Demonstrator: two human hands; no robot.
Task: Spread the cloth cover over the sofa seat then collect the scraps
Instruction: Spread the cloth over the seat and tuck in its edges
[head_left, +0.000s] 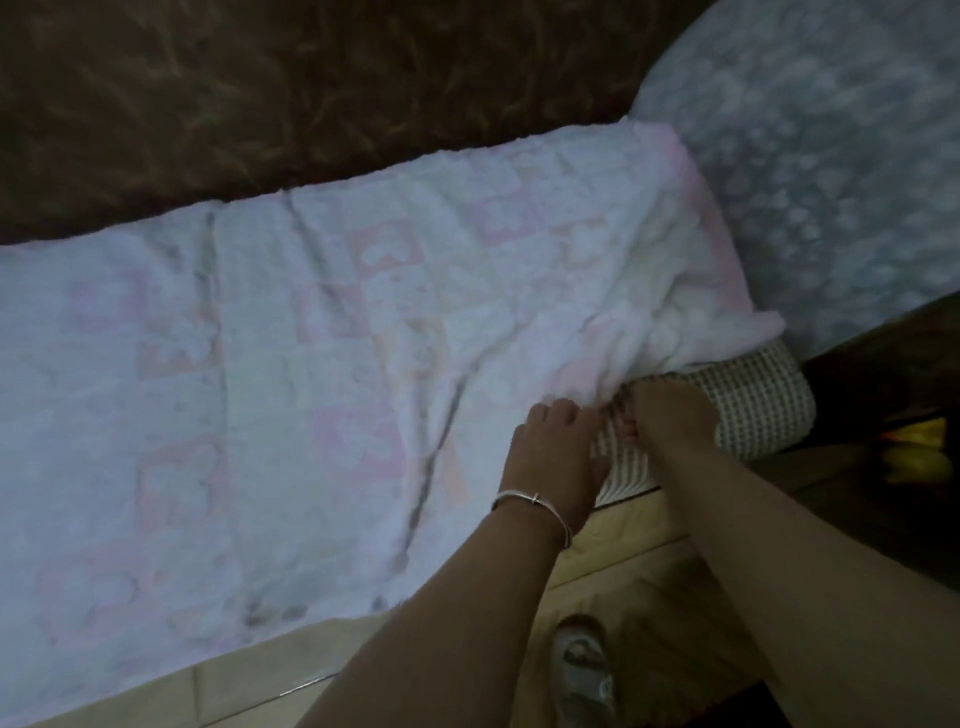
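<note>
We have the cloth cover (322, 364) lying over most of the sofa seat, reaching from the left edge of view to the right end, with its far edge along the brown backrest (311, 93). The near right corner is the part not yet done: there the cover is bunched up, and the checked seat cushion (753, 405) shows bare beneath it.

Our left hand (556, 441) rests at the cover's near edge, its fingers (566, 410) curled onto the cloth; we judge they are pinching it, though the blur keeps us from being sure. Our right hand (670, 410) sits just beside it on the bunched corner, fingers bent down into the fold, seemingly gripping the cloth as well.

To do this step well, we should draw the bunched corner toward the near right, down over the bare cushion edge, keeping both hands on the hem so it pulls evenly. A long crease (441, 431) runs diagonally from our hands toward the near left; pulling the corner out should ease it, and a flat palm sweep afterward would finish it. We must pull gently, or the far edge could slide off the backrest line.

No scraps are visible here, so collecting them comes later. A sandal (582, 670) shows on the tiled floor (623, 571) below.
</note>
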